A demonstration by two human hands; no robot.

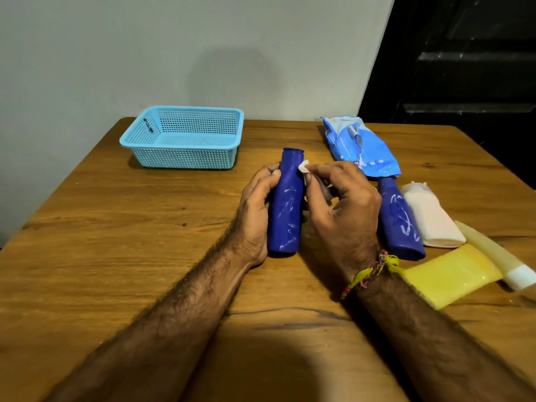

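Blue bottle (285,204), smooth, scuffed plastic: left hand (255,207) gripping it; right hand (342,204) pinching white wipe (303,165), mostly hidden, beside bottle neck.

The blue bottle (285,204), plastic and streaked with white smears, is near the middle of the tabletop (116,256), cap toward the far edge and base toward the near edge, gripped by the left hand (255,210). A small white wipe (303,166), pinched by the right hand (345,210), touches the bottle's neck just below the cap.
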